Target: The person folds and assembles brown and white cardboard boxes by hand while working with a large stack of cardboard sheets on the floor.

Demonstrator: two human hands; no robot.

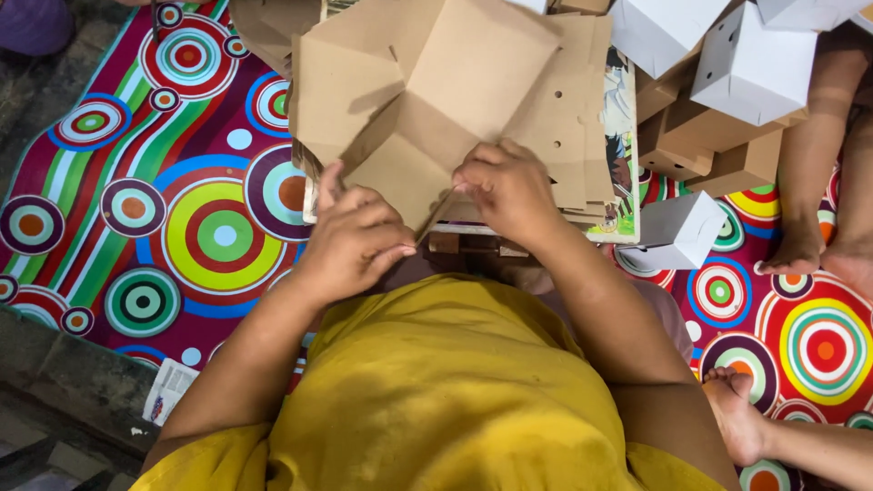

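At the scene's middle, a brown cardboard blank (455, 100) lies half-folded over a stack. Left hand (353, 238) curls its fingers (386, 257) against the near corner; right hand (509, 189) pinches the fold, knuckles up, above a circle-patterned mat (195, 218).

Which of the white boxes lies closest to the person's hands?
The small white box alone on the mat, just beyond the right hand; the others are piled at top right.

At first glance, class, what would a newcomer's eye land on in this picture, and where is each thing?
In the middle, the left hand and right hand grip a flat brown cardboard blank over a stack of the same. Under everything spreads a bright mat of coloured rings, plainest at left. At upper right sit folded white boxes, with another person's feet just below.
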